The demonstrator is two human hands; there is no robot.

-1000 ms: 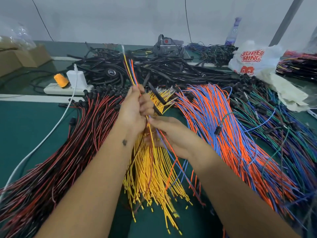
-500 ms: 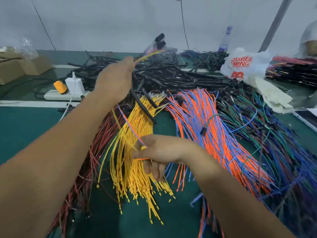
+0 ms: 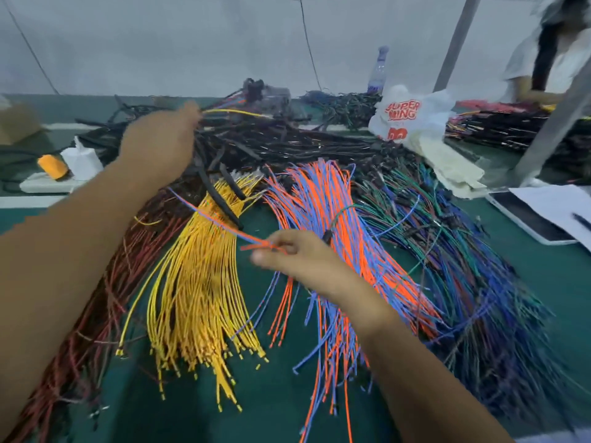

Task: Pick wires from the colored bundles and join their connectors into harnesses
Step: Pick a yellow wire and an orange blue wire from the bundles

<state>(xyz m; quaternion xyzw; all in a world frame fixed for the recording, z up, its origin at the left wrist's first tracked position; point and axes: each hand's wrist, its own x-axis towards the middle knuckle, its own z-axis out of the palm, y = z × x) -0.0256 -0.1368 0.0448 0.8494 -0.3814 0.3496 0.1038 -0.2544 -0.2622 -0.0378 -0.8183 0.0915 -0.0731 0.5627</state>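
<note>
My left hand (image 3: pixel 160 145) is stretched far forward over the black cable pile (image 3: pixel 271 145) and grips one end of a few picked wires; a yellow wire (image 3: pixel 236 112) sticks out past its fingers. My right hand (image 3: pixel 297 254) pinches the other end of the orange and blue picked wires (image 3: pixel 220 222) above the table. Below them lie the yellow bundle (image 3: pixel 192 298), the red-and-black bundle (image 3: pixel 96 298), the orange-and-blue bundle (image 3: pixel 335 225) and the green-and-blue bundle (image 3: pixel 463 266).
A white power strip (image 3: pixel 48 183) with an orange plug (image 3: pixel 52 166) and a white charger sits at the left. A white printed plastic bag (image 3: pixel 406 116), a bottle (image 3: pixel 379 70), papers (image 3: pixel 553 206) and another person (image 3: pixel 550 59) are at the right. A metal post (image 3: pixel 550 123) stands there.
My left hand has carried its wire end from in front of me far forward over the black cables. My right hand stayed low, still pinching the wires' other end. The view shifted right.
</note>
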